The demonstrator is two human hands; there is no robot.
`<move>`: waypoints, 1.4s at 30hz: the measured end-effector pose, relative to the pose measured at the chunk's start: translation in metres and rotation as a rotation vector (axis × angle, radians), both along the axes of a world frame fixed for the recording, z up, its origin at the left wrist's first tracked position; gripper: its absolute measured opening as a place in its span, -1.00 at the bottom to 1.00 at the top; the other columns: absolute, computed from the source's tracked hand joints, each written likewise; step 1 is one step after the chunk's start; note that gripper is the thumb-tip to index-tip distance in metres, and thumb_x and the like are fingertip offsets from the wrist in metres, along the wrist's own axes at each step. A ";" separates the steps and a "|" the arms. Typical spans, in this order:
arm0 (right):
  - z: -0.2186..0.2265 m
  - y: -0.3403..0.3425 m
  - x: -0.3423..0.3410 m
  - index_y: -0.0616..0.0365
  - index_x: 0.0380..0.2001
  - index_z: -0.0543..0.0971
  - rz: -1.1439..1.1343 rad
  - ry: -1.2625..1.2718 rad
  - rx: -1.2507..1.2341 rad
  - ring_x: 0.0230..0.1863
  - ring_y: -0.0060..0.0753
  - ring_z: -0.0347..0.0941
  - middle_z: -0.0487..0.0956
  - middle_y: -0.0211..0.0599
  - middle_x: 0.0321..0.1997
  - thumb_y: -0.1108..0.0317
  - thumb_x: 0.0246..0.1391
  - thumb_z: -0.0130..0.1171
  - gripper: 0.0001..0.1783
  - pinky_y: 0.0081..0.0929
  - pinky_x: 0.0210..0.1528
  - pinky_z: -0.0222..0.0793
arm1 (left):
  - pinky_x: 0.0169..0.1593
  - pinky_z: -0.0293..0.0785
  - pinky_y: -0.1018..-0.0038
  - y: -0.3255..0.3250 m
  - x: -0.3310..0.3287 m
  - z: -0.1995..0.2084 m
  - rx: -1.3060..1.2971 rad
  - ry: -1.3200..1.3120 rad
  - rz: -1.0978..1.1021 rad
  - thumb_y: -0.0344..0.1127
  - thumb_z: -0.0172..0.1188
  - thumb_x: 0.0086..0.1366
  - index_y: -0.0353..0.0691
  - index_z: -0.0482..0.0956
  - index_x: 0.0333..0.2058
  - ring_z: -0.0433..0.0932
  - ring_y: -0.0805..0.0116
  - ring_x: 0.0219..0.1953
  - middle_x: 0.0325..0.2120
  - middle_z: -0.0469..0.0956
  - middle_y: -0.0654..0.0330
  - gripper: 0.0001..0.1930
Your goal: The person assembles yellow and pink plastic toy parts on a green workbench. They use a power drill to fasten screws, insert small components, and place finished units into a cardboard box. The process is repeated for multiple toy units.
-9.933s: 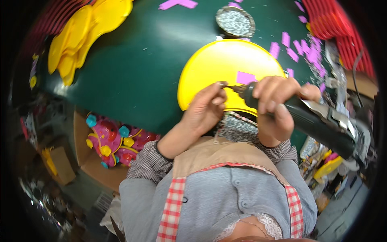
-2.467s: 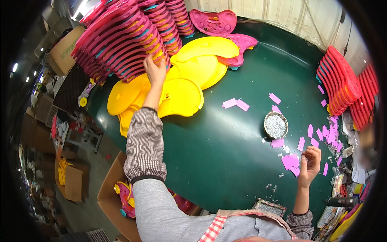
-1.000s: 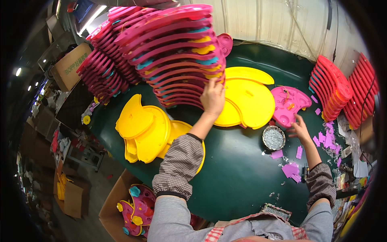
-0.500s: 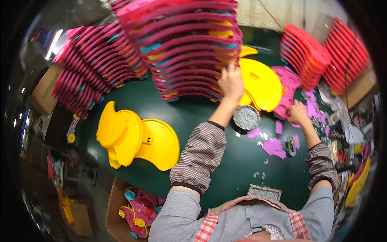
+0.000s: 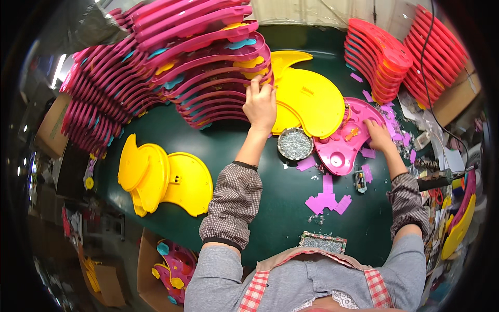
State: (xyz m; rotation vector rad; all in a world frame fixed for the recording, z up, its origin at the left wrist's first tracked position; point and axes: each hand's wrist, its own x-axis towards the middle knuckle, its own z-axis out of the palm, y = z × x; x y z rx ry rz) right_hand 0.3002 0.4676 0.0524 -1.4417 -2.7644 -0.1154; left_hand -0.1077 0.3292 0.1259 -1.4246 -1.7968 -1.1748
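A tall stack of curved magenta plastic panels (image 5: 208, 67) with yellow and blue tabs stands at the back, its upper layers leaning left. Against its right side press the fingers of my left hand (image 5: 261, 108), open, not closed round a panel. My right hand (image 5: 378, 136) grips the right edge of a single pink plastic panel (image 5: 338, 156) with round recesses, which lies on the table. Yellow curved panels (image 5: 317, 99) lie beside it, partly covering one another. A round tin of small metal pieces (image 5: 295, 144) stands between the hands, close to the pink panel.
More yellow panels (image 5: 192, 182) lie at left. Red panel stacks (image 5: 382, 57) stand at back right. Purple scraps (image 5: 323, 202), a small battery-holding part (image 5: 360, 181) and a tray of small pieces (image 5: 323, 243) are on the green table. A cardboard box (image 5: 148, 268) sits below left.
The tall stack has shifted left along with my left hand. The pink panel has come nearer and turned, with my right hand on its edge. The whole view has shifted slightly.
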 end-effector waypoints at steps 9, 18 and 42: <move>0.038 -0.075 0.048 0.05 -0.22 0.67 0.216 0.295 0.249 -0.18 -0.01 0.54 0.52 -0.22 -0.31 0.52 -0.28 0.32 -0.60 -0.18 -0.16 0.49 | 0.17 0.48 0.14 -0.024 -0.004 -0.002 -0.122 0.038 0.003 -0.23 0.43 0.16 -0.07 0.56 0.07 0.37 -0.08 0.25 0.34 0.24 0.03 -0.51; 0.109 -0.235 0.053 0.15 -0.22 0.69 0.212 0.486 -0.082 -0.19 -0.12 0.56 0.54 -0.26 -0.21 0.60 -0.18 0.28 -0.65 -0.30 -0.11 0.48 | 0.29 0.41 0.17 -0.312 -0.114 -0.079 -0.681 -0.182 0.179 -0.59 0.14 0.17 -0.23 0.47 0.22 0.43 -0.04 0.25 0.20 0.47 -0.03 -0.43; 0.042 -0.287 -0.051 0.11 -0.02 0.69 0.105 0.588 -0.806 -0.28 -0.18 0.62 0.61 -0.26 -0.21 0.13 0.05 0.39 -0.55 -0.32 -0.21 0.52 | 0.20 0.57 0.24 -0.393 -0.005 -0.037 0.009 -1.725 -0.455 -0.26 0.15 0.36 -0.37 0.30 0.29 0.59 0.07 0.15 0.12 0.54 -0.05 -0.42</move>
